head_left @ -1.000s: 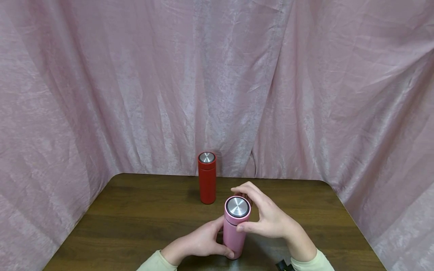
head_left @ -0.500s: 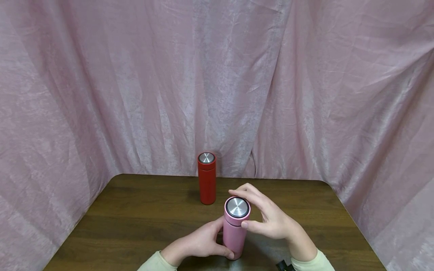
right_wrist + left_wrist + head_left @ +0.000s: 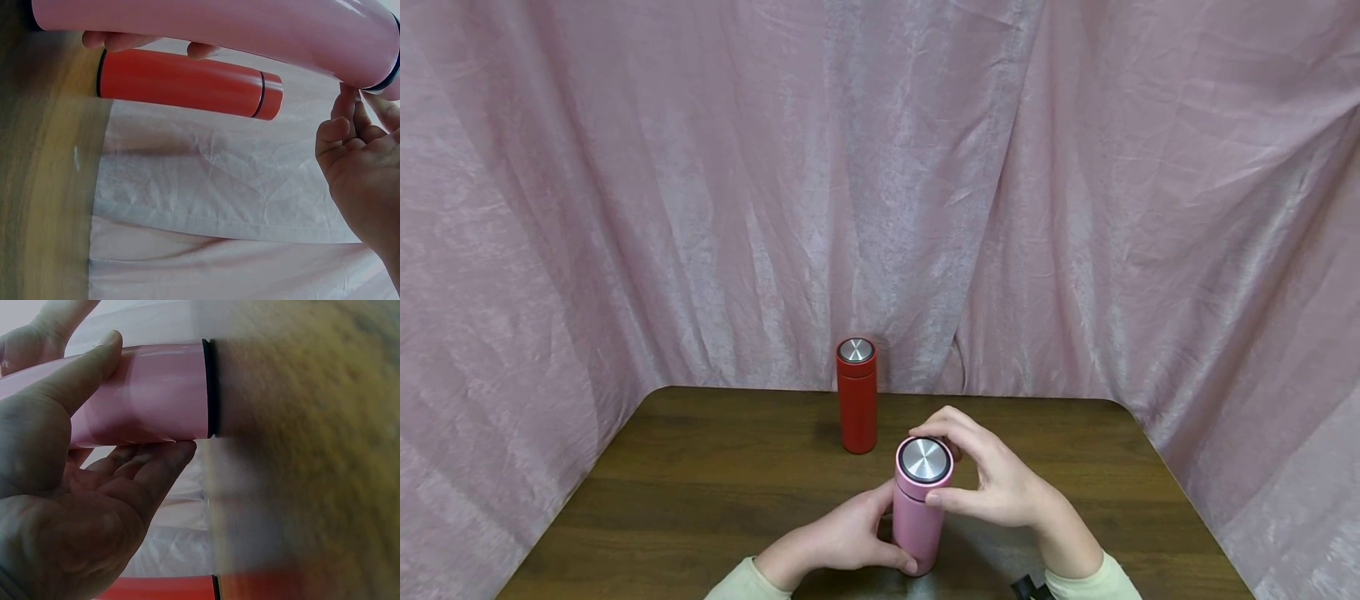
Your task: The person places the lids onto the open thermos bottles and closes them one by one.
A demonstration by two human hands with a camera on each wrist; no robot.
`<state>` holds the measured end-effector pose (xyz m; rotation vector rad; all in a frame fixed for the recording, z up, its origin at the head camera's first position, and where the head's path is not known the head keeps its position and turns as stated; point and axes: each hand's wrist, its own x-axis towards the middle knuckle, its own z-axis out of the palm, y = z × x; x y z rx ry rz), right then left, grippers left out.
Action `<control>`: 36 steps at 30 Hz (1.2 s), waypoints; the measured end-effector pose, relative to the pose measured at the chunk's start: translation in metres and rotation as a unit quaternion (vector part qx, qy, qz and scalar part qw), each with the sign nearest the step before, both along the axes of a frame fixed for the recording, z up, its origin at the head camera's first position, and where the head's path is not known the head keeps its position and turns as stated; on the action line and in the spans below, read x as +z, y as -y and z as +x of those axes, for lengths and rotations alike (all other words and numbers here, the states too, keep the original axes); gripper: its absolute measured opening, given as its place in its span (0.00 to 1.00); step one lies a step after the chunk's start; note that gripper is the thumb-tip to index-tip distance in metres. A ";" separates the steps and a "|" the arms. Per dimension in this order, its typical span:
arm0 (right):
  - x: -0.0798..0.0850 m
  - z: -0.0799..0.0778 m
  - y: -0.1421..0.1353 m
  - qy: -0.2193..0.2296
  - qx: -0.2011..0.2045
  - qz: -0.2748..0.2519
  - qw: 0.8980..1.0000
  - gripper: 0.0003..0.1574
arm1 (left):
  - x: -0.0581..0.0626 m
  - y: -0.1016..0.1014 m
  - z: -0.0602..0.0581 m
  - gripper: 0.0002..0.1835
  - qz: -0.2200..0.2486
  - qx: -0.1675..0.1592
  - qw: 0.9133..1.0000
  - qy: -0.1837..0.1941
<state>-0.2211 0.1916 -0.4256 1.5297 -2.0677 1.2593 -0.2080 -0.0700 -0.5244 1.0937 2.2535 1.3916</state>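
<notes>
Upright on the wooden table stands a pink thermos with a silver disc set in its lid. My left hand grips the lower body, thumb on the near side and fingers on the far side; the left wrist view shows the thermos's black base close to the tabletop. Up at the lid, my right hand curves round, its thumb near the seam and its fingers behind the rim. The right wrist view shows the right hand's curled fingers at the lid end. Part of those fingers is hidden by the lid.
Behind and a little left stands a red thermos, upright with its lid on. The brown wooden tabletop ends at pink curtains at the back and sides. A small black object shows by the right sleeve.
The right thumb and fingers shifted round the lid, the thumb sliding right and then back left to the seam. The left hand, the pink thermos and the red thermos stay in place.
</notes>
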 end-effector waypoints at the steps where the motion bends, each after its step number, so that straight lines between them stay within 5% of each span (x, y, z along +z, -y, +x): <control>1: 0.000 0.000 0.000 0.003 -0.005 0.000 1.000 0.42 | -0.001 0.000 0.000 0.45 0.000 0.000 1.000 -0.001; 22: 0.000 0.005 0.003 0.055 -0.047 0.004 0.997 0.41 | -0.003 0.001 -0.001 0.46 0.006 -0.006 1.000 -0.001; 29: -0.002 0.001 0.002 0.003 -0.019 0.023 1.000 0.52 | -0.003 0.000 -0.001 0.44 0.002 -0.003 1.000 0.002; 36: -0.006 -0.003 0.000 0.019 0.032 0.009 0.999 0.50 | -0.001 0.000 -0.001 0.44 0.008 -0.005 1.000 0.005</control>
